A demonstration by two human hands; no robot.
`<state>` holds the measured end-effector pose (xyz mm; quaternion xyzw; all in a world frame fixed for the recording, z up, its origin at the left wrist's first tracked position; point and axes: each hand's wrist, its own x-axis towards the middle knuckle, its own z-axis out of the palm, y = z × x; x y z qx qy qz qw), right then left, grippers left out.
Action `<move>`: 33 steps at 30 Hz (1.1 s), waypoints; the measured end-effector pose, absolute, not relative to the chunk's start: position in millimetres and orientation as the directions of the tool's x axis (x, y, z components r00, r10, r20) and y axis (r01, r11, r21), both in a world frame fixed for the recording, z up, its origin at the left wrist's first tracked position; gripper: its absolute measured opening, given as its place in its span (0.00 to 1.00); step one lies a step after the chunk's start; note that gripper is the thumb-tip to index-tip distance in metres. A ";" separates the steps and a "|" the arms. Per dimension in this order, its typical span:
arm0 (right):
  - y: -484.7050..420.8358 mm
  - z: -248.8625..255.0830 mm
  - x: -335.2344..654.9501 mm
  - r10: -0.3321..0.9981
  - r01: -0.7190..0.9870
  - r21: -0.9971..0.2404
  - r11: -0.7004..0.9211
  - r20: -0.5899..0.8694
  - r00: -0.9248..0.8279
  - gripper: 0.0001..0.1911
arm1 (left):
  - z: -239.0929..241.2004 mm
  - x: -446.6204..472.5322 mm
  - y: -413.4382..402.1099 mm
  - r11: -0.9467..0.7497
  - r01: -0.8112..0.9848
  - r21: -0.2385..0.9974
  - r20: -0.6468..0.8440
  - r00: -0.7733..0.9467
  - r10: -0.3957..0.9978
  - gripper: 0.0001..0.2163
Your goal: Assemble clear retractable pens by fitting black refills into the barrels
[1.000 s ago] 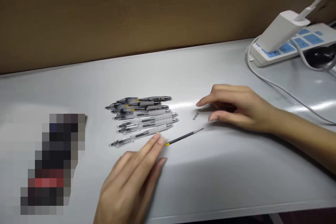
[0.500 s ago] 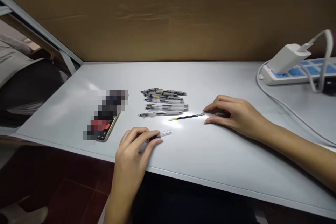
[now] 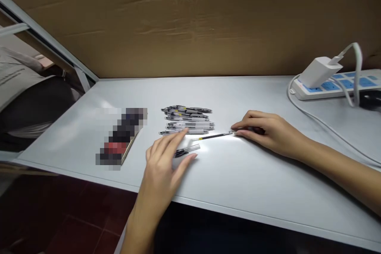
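My left hand (image 3: 163, 162) curls over a transparent pen barrel (image 3: 187, 151), which sits between thumb and fingers just in front of a stacked pile of retractable pens (image 3: 187, 121). Its forefinger reaches the pile's front edge. A black ink refill (image 3: 212, 136) with a yellow band lies to the right of the barrel. My right hand (image 3: 264, 133) rests on the table, its thumb and forefinger closed at the refill's metal tip.
A phone (image 3: 127, 147), mostly blurred out, lies left of the pens on the white table (image 3: 253, 178). At the right stand a power strip (image 3: 333, 89) and white charger (image 3: 317, 72) with a cable. A cardboard wall (image 3: 190, 20) rises behind; a person's clothing (image 3: 26, 95) shows at the left.
The view has widened and settled further back. My left hand has moved the barrel out from the pile and shifted toward it again. My right hand has closed in on the refill's tip.
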<state>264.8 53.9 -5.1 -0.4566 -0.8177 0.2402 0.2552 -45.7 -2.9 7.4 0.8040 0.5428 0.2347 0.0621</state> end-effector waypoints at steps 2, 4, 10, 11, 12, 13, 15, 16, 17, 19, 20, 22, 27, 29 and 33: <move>54.7 -3.4 266.0 0.881 0.628 -0.631 0.456 0.218 -0.420 0.17 | 5.1 -58.7 -5.8 -0.315 0.868 0.383 0.314 0.198 0.929 0.26; 56.0 -3.5 267.6 0.905 0.634 -0.649 0.421 0.251 -0.344 0.19 | 1.6 -68.9 -7.7 -0.242 0.896 0.372 0.321 0.121 0.939 0.32; 62.0 -11.0 273.4 0.957 0.604 -0.744 0.286 0.253 -0.142 0.17 | -2.4 -65.3 -6.0 -0.267 0.934 0.237 0.227 0.214 0.950 0.45; 63.3 -11.7 274.7 0.948 0.613 -0.725 0.314 0.269 -0.168 0.16 | -2.0 -63.6 -5.8 -0.270 0.934 0.234 0.219 0.220 0.951 0.45; 64.7 -12.0 276.2 0.935 0.625 -0.696 0.352 0.291 -0.203 0.15 | -1.7 -62.8 -6.1 -0.268 0.935 0.233 0.214 0.220 0.952 0.45; 66.0 -11.9 277.8 0.919 0.640 -0.661 0.391 0.314 -0.238 0.15 | -1.5 -62.8 -7.0 -0.266 0.936 0.232 0.214 0.217 0.952 0.44; 68.0 -10.5 280.5 0.888 0.669 -0.589 0.454 0.356 -0.290 0.14 | -1.4 -64.4 -10.0 -0.269 0.936 0.228 0.229 0.217 0.949 0.42; 68.3 -9.4 281.3 0.875 0.680 -0.557 0.478 0.374 -0.309 0.14 | -1.1 -65.1 -11.6 -0.281 0.931 0.231 0.253 0.221 0.942 0.39; 67.9 -8.4 281.3 0.858 0.684 -0.526 0.505 0.392 -0.332 0.15 | -0.4 -65.0 -12.8 -0.304 0.920 0.245 0.295 0.228 0.928 0.35; 64.7 -7.1 279.0 0.810 0.669 -0.465 0.580 0.415 -0.414 0.16 | 3.7 -60.6 -11.8 -0.390 0.871 0.298 0.424 0.245 0.872 0.22; 62.2 -7.1 276.9 0.781 0.650 -0.437 0.622 0.411 -0.470 0.16 | 7.7 -55.5 -8.5 -0.452 0.832 0.322 0.494 0.259 0.830 0.16; 55.8 -8.4 271.7 0.721 0.604 -0.395 0.693 0.374 -0.583 0.18 | 20.0 -39.4 4.9 -0.578 0.748 0.328 0.568 0.332 0.753 0.09; 41.4 -9.9 263.5 0.653 0.576 -0.308 0.758 0.341 -0.676 0.21 | 66.6 14.3 63.0 -0.689 0.711 0.139 0.206 0.660 0.723 0.08; 38.3 -6.7 262.1 0.635 0.567 -0.286 0.772 0.364 -0.681 0.24 | 82.1 28.9 81.6 -0.674 0.737 -0.044 0.048 0.675 0.736 0.07; 37.3 -2.0 259.9 0.652 0.565 -0.330 0.756 0.320 -0.687 0.23 | 90.7 37.2 99.6 -0.742 0.670 -0.035 -0.089 0.737 0.670 0.09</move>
